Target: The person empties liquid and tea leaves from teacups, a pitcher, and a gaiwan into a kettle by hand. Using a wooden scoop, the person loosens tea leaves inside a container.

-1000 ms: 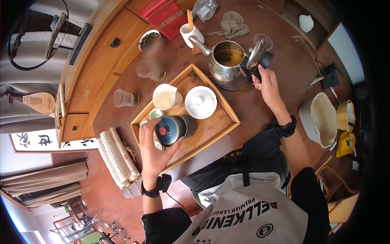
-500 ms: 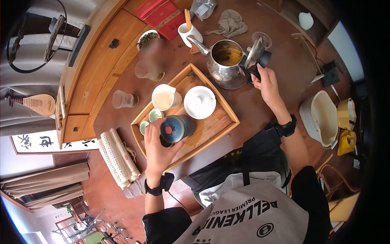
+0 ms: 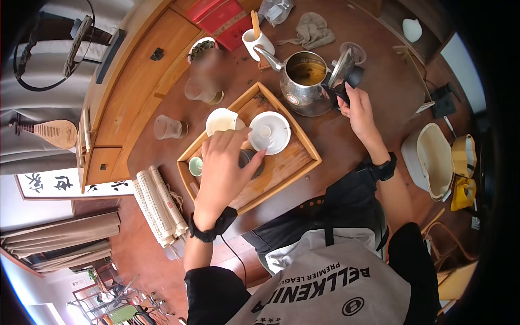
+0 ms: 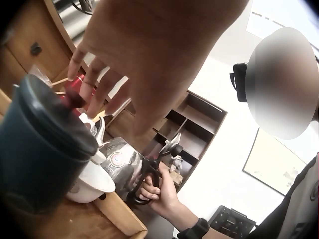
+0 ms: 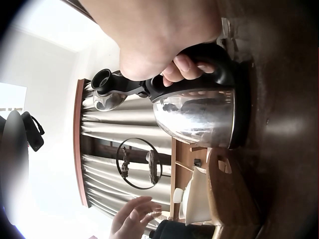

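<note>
My right hand (image 3: pixel 358 112) grips the black handle of a steel kettle (image 3: pixel 307 99) on the table; its hinged lid (image 5: pixel 110 101) stands raised, and brownish liquid shows inside. Spread over a dark blue canister (image 4: pixel 45 149) is my left hand (image 3: pixel 226 168), which hides most of it in the head view. The canister's lid has a red knob (image 4: pixel 75 98), with the left fingers reaching out past it. Close to those fingertips are a white lidded bowl (image 3: pixel 273 142) and a white pitcher (image 3: pixel 218 120) of pale liquid. A small green cup (image 3: pixel 195 167) sits left of the hand.
A wooden tray (image 3: pixel 292 176) bears the canister and white ware. Glasses (image 3: pixel 167 128) and rolled bamboo scrolls (image 3: pixel 153 208) lie to the left. Behind stand a white utensil holder (image 3: pixel 257 44), a red box (image 3: pixel 219 24) and a crumpled cloth (image 3: pixel 313 33).
My left hand has moved from the canister's left side to above it, toward the white bowl, now covering its patterned lid. The right hand and kettle have stayed in place.
</note>
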`<control>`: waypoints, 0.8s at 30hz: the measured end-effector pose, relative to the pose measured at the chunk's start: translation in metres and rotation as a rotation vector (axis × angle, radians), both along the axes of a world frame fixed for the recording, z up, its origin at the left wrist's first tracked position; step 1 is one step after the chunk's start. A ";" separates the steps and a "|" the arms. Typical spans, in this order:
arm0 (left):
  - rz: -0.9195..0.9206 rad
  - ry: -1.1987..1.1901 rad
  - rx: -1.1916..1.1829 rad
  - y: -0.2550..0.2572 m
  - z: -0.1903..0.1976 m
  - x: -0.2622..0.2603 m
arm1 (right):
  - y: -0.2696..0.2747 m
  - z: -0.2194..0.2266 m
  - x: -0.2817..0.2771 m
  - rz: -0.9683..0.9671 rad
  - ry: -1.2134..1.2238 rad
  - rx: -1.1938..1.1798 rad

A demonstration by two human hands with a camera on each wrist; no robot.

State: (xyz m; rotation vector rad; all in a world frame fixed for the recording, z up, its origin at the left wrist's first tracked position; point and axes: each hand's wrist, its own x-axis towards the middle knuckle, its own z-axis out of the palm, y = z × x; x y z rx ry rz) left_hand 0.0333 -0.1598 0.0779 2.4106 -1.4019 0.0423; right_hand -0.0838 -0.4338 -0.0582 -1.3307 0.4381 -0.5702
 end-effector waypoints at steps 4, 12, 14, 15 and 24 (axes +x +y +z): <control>-0.093 -0.007 0.113 -0.021 -0.011 0.012 | 0.001 0.001 -0.001 -0.008 0.004 -0.017; -0.104 -0.041 0.160 -0.034 -0.030 0.013 | 0.003 0.004 -0.001 -0.052 0.021 0.015; -0.096 -0.043 0.152 -0.035 -0.030 0.012 | 0.003 0.005 -0.001 -0.049 0.025 0.014; -0.097 -0.044 0.153 -0.034 -0.030 0.012 | 0.003 0.006 -0.001 -0.050 0.024 0.016; 0.068 0.002 -0.004 -0.016 0.014 0.034 | 0.005 0.011 -0.002 -0.036 0.016 0.046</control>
